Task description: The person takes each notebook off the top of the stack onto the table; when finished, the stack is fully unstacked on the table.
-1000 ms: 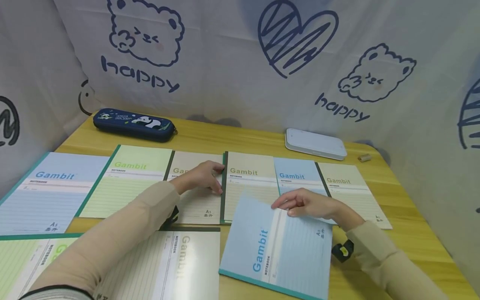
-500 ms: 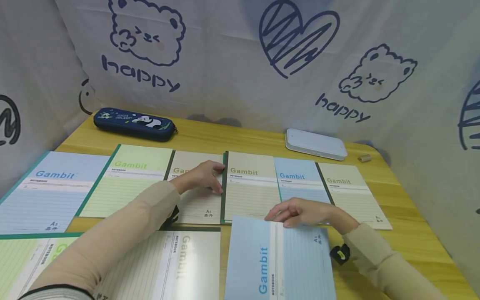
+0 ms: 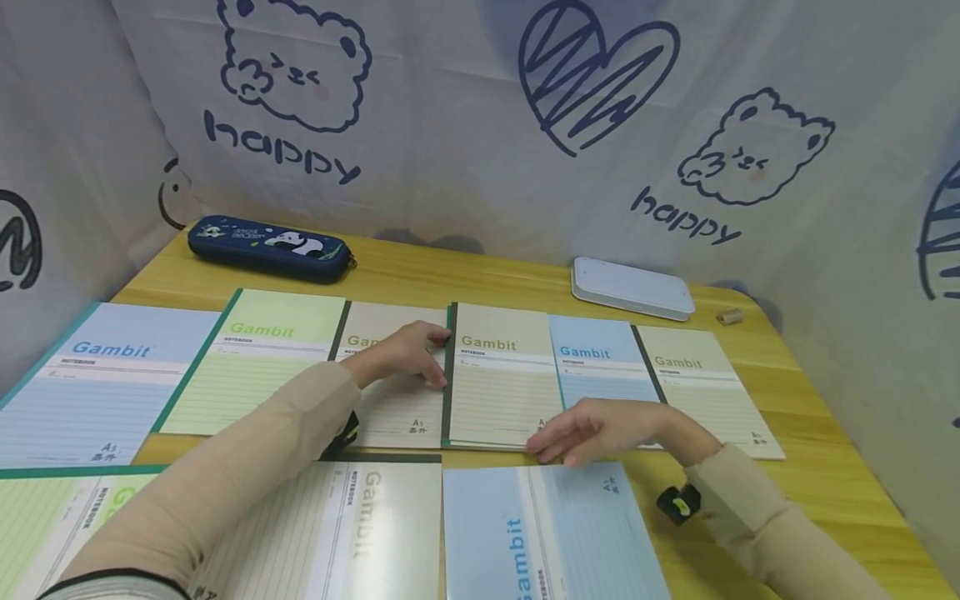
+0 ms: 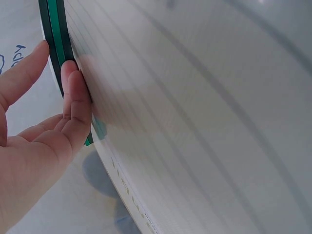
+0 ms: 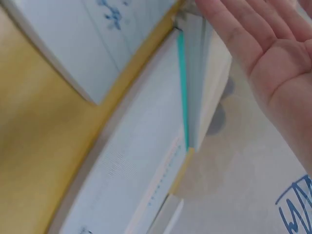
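Note:
My left hand (image 3: 401, 354) rests its fingertips on the dark spine of a beige Gambit notebook (image 3: 498, 387), stacked over a green-spined one in the back row. The left wrist view shows the thumb and fingers (image 4: 80, 100) against these dark and green spines. My right hand (image 3: 611, 429) is at the stack's lower right corner, palm visible in the right wrist view, with nothing in its grasp. Just below its fingers lies a blue notebook (image 3: 592, 542), turned sideways. Under the left forearm lies another beige notebook (image 3: 401, 400), partly covered.
To the left are a large blue notebook (image 3: 112, 404) and a green one (image 3: 255, 367). Farther right lie a blue (image 3: 600, 375) and a beige notebook (image 3: 708, 387). Two sideways notebooks line the front left. A panda pencil case (image 3: 266, 250), white case (image 3: 630, 287) and small tan piece (image 3: 729, 317) stand behind.
My right hand has drawn the blue notebook toward the front, lowered it beside the sideways beige one and let go. The left hand has stayed at the spines.

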Motion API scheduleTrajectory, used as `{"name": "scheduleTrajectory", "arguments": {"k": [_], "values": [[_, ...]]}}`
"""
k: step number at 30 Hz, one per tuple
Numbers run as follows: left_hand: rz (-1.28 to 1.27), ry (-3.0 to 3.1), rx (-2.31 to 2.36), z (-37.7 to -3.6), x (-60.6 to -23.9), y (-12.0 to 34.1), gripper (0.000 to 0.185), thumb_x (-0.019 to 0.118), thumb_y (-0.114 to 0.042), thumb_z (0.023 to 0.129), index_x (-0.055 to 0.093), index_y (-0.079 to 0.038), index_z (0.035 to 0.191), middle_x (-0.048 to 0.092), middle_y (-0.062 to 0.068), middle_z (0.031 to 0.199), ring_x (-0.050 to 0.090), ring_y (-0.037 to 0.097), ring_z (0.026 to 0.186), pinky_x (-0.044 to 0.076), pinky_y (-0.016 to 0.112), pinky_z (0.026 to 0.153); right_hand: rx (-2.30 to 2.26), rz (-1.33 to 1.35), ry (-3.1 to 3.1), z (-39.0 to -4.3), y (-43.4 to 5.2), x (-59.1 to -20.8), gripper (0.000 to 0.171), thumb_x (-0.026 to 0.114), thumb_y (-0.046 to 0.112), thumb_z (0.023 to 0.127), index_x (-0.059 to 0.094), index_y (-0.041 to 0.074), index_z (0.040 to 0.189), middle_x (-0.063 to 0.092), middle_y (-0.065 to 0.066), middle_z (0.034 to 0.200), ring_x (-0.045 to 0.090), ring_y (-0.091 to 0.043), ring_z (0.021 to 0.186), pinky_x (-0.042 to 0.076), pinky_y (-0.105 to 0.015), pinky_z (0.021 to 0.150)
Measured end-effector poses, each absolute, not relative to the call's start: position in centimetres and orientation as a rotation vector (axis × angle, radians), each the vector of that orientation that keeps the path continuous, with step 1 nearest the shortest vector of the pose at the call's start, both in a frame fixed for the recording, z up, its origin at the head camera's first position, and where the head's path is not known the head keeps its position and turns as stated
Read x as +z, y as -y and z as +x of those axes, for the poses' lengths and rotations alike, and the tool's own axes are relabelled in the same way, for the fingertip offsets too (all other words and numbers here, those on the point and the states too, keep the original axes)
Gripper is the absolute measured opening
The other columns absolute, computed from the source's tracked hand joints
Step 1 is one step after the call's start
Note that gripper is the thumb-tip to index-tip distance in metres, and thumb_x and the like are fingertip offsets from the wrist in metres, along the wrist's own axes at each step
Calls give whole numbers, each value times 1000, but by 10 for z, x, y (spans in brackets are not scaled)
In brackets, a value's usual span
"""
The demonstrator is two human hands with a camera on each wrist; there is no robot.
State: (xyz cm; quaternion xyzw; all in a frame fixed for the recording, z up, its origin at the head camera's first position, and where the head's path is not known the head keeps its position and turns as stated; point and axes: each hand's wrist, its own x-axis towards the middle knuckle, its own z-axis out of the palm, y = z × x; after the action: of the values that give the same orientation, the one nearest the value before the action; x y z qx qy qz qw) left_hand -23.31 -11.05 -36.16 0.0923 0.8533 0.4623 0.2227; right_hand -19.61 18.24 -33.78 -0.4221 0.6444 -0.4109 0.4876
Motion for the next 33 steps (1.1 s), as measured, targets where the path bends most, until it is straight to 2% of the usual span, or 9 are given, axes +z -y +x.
{"name": "scheduleTrajectory", "arguments": {"k": [3,11,18,22,28,33], "values": [[259,-2353,1280,-233,-361,110,80,72,6,66,31,6,135,38,22,132,58,19,75,49,26,69,-1025,-1059,-1620,-199,-185,-333,43,55,3,87,40,-16,123,46,-31,121,48,-43,106,43,-40,87],[256,-2350,1288,-232,-361,110,80,71,6,67,30,6,135,38,22,132,58,19,75,49,26,69,-1137,-1050,-1729,-208,-193,-330,46,56,0,86,36,-19,123,49,-35,111,53,-43,93,48,-44,76],[240,-2342,1290,-231,-359,109,79,71,6,68,30,6,135,38,22,132,58,19,75,49,26,67,-1189,-833,-1907,-214,-200,-334,46,59,2,84,40,-15,123,54,-27,109,59,-24,88,48,-30,75],[239,-2343,1296,-230,-359,108,79,71,7,67,30,6,135,39,22,131,58,19,75,49,26,67,-1224,-687,-2002,-217,-200,-339,47,59,4,84,41,-13,123,54,-26,110,59,-18,86,49,-31,74],[251,-2354,1294,-230,-359,109,78,71,7,67,31,7,135,40,22,130,58,19,75,49,26,67,-1236,-528,-2156,-218,-197,-343,47,63,8,81,46,-10,121,50,-23,117,56,-16,83,49,-29,71],[251,-2358,1288,-230,-359,109,78,71,6,68,31,6,135,40,21,130,57,19,76,49,26,67,-1244,-446,-2213,-218,-195,-346,47,63,7,81,46,-9,122,49,-21,121,55,-16,87,49,-29,73]]}}
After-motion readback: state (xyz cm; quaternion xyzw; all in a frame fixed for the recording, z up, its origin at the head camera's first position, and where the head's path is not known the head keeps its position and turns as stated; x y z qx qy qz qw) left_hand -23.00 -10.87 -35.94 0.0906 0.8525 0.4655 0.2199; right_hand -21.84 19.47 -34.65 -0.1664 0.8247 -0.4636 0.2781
